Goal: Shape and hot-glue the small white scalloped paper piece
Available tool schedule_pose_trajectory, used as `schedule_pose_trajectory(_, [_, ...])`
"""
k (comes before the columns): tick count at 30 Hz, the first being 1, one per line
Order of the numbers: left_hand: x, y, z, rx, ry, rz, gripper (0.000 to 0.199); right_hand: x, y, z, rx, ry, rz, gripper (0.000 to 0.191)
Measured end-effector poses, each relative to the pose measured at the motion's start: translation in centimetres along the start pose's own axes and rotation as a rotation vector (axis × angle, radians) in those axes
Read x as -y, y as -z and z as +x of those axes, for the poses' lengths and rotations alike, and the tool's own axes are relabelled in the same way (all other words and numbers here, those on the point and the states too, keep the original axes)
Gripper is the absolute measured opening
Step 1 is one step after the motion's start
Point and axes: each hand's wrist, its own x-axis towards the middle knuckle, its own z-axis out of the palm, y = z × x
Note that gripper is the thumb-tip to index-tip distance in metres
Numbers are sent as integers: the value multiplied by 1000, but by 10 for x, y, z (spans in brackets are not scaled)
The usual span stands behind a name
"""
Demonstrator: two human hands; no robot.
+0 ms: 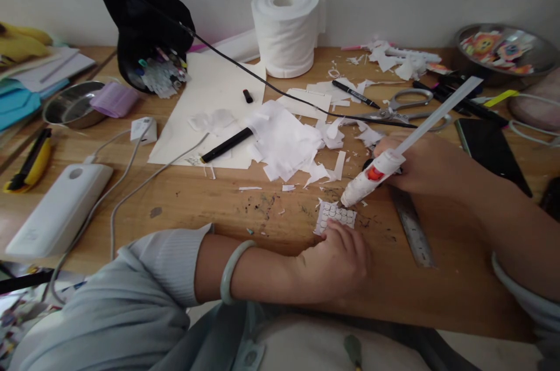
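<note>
A small white piece of paper (336, 216) with rows of drawn rounded outlines lies on the wooden table. My left hand (336, 260), fingers curled, presses on its lower edge. My right hand (413, 164) is wrapped round a white glue gun (370, 179) with a long translucent glue stick (444, 111) rising from its back. The gun's nozzle points down at the top edge of the paper piece; whether it touches cannot be made out. A metal ruler (411, 231) lies just below my right hand.
Paper scraps (284, 140), a black marker (227, 144) and scissors (406, 104) lie beyond the hands. Further back are a tissue roll (286, 38) and a black pen pouch (146, 27). A power bank (61, 207) is left; a phone (492, 152) and metal bowl (464, 62) are right.
</note>
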Motion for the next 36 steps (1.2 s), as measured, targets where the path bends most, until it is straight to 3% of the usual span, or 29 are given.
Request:
schedule_pose_trajectory(14, [0, 0, 0, -10, -1, 12, 24, -1, -2, -1, 37, -27, -13, 4])
schedule_pose_trajectory(24, [0, -2, -1, -25, -1, 29, 26, 2, 0, -1, -58, -3, -16, 5])
schedule_pose_trajectory(36, [-1, -1, -1, -16, 9, 31, 25, 2, -2, 0, -5, -17, 31, 6])
